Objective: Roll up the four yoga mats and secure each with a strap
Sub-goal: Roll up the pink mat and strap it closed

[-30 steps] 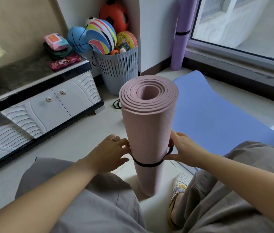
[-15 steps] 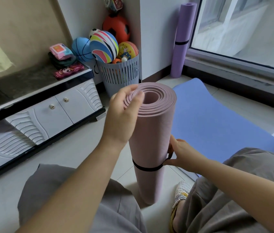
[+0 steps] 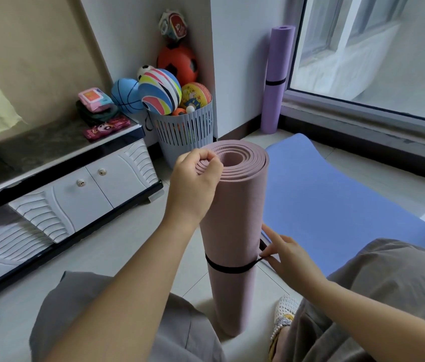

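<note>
Pink upright mat roll (image 3: 235, 218), black strap (image 3: 228, 269) around.

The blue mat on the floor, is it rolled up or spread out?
Spread out: the blue mat lies flat on the floor, with no rolled part visible.

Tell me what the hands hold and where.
Left hand: top rim of the rolled pink foam yoga mat. Right hand: side of the black strap.
</note>
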